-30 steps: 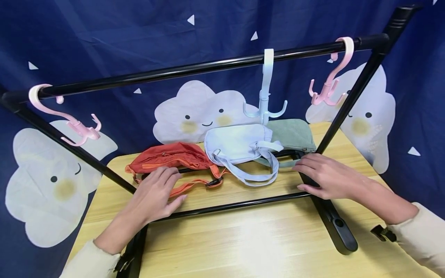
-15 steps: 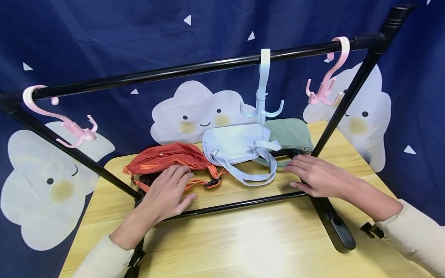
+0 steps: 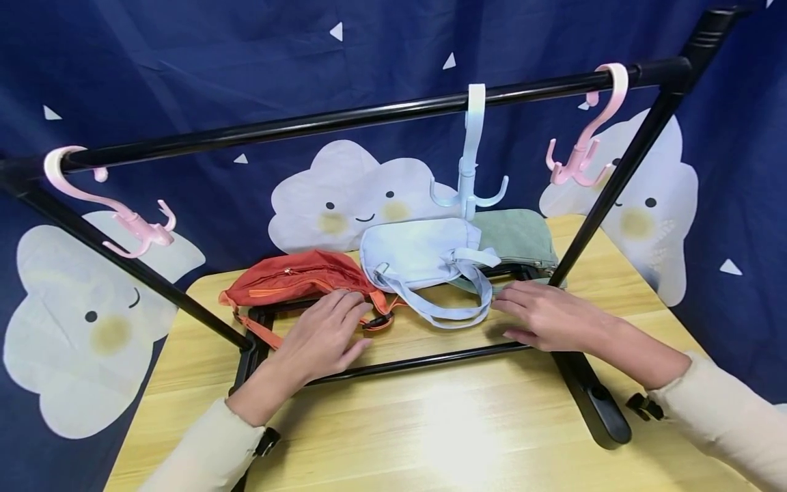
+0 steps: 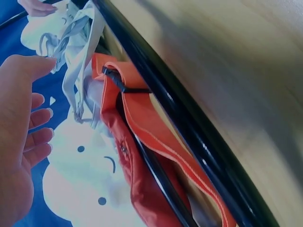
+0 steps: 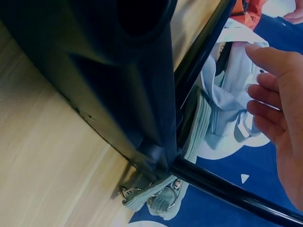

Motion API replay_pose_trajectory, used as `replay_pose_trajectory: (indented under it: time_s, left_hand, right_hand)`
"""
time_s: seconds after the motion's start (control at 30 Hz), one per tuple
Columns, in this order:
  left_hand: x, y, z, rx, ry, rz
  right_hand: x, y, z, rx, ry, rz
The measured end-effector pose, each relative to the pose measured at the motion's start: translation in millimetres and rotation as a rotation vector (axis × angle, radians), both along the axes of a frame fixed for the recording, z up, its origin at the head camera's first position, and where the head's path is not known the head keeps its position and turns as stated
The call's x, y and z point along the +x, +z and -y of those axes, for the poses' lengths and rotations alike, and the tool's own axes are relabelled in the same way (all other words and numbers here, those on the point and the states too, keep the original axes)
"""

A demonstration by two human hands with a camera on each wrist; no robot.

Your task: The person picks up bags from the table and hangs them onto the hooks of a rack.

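Observation:
Above the orange strap of a red waist bag [image 3: 301,273] is my left hand [image 3: 322,335], its fingers loosely bent and holding nothing. A pale blue bag [image 3: 418,253] lies in the middle, its strap [image 3: 451,318] looped toward me. My right hand [image 3: 544,318] is to the right of that loop, fingers relaxed, with no object in its grasp. Behind it, a green bag [image 3: 519,236] is partly covered by the blue one. The left wrist view shows the left thumb and fingers [image 4: 40,125] apart. In the right wrist view, the right fingers [image 5: 265,101] likewise hold nothing.
A black rack stands on the wooden table [image 3: 393,424], its top bar [image 3: 283,130] running above the bags and a lower bar [image 3: 418,362] in front. From the top bar hang a left pink hook [image 3: 138,229], a blue hook [image 3: 470,157] and a right pink hook [image 3: 581,150].
My left hand has moved to the right along the red waist bag's strap. My right hand has shifted left, closer to the blue strap loop. The bags and hooks stay in place.

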State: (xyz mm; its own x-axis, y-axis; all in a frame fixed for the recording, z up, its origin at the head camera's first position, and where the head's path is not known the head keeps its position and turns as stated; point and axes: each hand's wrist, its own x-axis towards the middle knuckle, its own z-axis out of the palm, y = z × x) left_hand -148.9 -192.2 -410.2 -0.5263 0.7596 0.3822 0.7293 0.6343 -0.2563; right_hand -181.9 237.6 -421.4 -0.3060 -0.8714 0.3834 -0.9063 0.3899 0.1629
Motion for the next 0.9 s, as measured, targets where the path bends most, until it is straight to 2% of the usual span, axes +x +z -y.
replay_pose_trajectory:
  time_s: [0.17,0.53,0.77,0.9]
  left_hand:
    - [-3.1,-3.8,-7.7,-0.019,-0.023,-0.005]
    - [-13.0,-8.1,-32.6,-0.048,-0.097,-0.054]
    - [-20.4,-12.3,-47.6,-0.052,-0.139,-0.066]
    - [-23.9,-14.7,-56.7,-0.053,-0.168,-0.093]
  right_hand:
    - [-2.9,-2.1,5,0.042,-0.005,-0.003]
    - [-8.4,-7.4,17,0.033,0.048,0.027]
    - [-9.4,-11.6,22,0.053,0.032,0.018]
    - [-9.2,-13.1,25,0.082,0.021,0.049]
